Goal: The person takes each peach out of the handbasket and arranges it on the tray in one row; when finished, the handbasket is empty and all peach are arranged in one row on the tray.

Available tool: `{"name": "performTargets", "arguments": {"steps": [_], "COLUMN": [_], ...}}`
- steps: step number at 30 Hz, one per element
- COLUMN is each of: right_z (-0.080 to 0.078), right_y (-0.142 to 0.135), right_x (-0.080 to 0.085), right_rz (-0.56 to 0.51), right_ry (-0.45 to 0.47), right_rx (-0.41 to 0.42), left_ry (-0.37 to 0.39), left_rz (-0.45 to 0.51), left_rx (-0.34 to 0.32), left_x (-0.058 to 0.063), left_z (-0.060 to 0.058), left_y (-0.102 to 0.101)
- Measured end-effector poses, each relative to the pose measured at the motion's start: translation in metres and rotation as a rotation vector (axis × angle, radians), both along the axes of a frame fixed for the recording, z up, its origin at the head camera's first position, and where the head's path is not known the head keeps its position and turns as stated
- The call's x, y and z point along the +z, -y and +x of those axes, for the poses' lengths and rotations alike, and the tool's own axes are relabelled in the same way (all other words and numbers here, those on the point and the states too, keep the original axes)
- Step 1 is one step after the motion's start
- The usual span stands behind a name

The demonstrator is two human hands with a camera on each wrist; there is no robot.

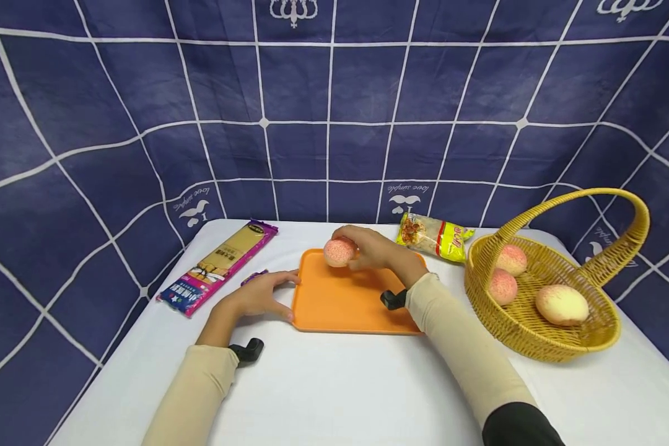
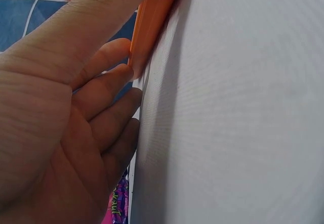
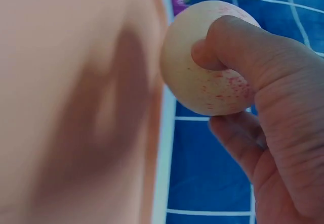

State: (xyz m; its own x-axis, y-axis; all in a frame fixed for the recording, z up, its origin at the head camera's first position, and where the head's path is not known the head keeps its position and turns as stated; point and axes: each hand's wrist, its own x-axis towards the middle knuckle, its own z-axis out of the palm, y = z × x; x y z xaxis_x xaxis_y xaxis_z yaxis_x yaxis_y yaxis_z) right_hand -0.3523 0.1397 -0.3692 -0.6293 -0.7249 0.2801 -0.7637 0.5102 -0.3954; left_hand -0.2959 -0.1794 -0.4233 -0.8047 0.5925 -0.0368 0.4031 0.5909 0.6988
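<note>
My right hand (image 1: 372,248) grips a pink-speckled peach (image 1: 340,252) over the far left part of an orange tray (image 1: 334,303). In the right wrist view the thumb presses on the pale side of the peach (image 3: 187,77), with fingers on its far side. My left hand (image 1: 262,295) is at the tray's left edge. Its fairly straight fingers (image 2: 109,82) touch the tray's rim (image 2: 152,19) in the left wrist view, with the thumb stretched along the near corner.
A yellow wicker basket (image 1: 541,347) with a tall handle stands at the right, holding several peaches (image 1: 562,305). Behind the tray lies a yellow-and-clear food packet (image 1: 432,236). A long purple-and-gold packet (image 1: 220,266) lies at the left, and a small purple wrapper (image 1: 254,276) is partly hidden behind my left hand.
</note>
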Motion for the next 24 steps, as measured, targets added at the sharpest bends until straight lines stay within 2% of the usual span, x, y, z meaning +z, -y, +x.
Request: {"name": "performTargets", "arguments": {"steps": [6,10,14,17,21,24], "right_z": [-0.010,-0.010,-0.011,-0.012,-0.012,-0.010], "right_y": [0.021,0.032,0.037,0.038,0.041,0.045], "right_x": [-0.009,-0.014,-0.024,-0.028,-0.029,-0.029], "right_rz": [0.060,0.072,0.047,0.039,0.033,0.010], "right_ry": [-0.017,0.018,0.040,0.033,0.026,0.059], "right_rx": [0.000,-0.020,-0.034,-0.008,0.013,0.008], "left_ry": [-0.001,-0.005,-0.010,-0.011,-0.034,-0.040], "left_rz": [-0.009,-0.020,-0.018,-0.021,-0.030,-0.029], "left_rx": [0.008,0.013,0.001,-0.006,-0.008,-0.004], "left_x": [-0.001,-0.002,-0.003,-0.003,-0.002,0.000], "left_z": [-0.001,-0.001,0.000,0.000,0.000,0.001], "left_y": [-0.001,-0.001,-0.002,-0.003,-0.001,-0.001]}}
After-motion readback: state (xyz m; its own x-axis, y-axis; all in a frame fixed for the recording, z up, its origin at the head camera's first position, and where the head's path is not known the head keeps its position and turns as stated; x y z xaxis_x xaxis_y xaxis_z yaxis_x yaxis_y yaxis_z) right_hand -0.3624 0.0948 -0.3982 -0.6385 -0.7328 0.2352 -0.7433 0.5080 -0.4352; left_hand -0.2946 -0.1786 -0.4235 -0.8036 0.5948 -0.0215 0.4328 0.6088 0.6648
